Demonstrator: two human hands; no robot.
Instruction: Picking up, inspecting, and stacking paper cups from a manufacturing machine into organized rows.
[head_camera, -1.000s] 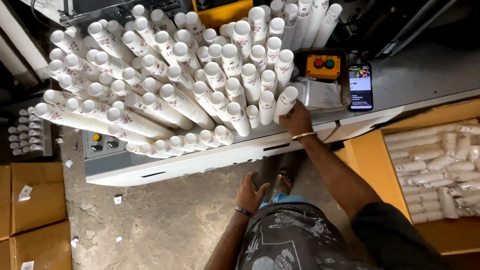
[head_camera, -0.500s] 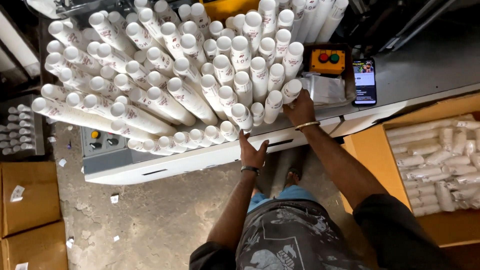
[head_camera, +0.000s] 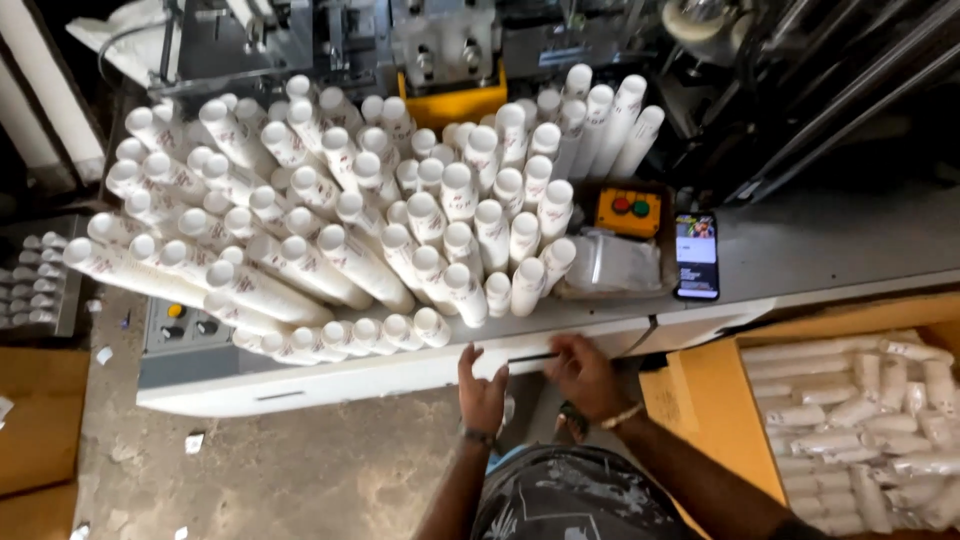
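My left hand (head_camera: 483, 385) and right hand (head_camera: 585, 372), both open and empty, rest on the grey machine edge (head_camera: 400, 375); above them, dozens of smooth white paper cup stacks (head_camera: 400, 240).

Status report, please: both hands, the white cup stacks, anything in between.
Left hand open, at machine's front edge. Right hand empty, beside it. White cup stacks just above, untouched. Nothing between.

A single head-worn camera looks almost straight down from above the person's torso, facing toward twelve o'clock over a grey machine table (head_camera: 800, 262) piled with white tube stacks (head_camera: 380, 240). It sits at arm's reach: the left hand (head_camera: 482, 385) and right hand (head_camera: 585, 375) enter from six o'clock; a yellow box (head_camera: 720, 410) lies at four o'clock
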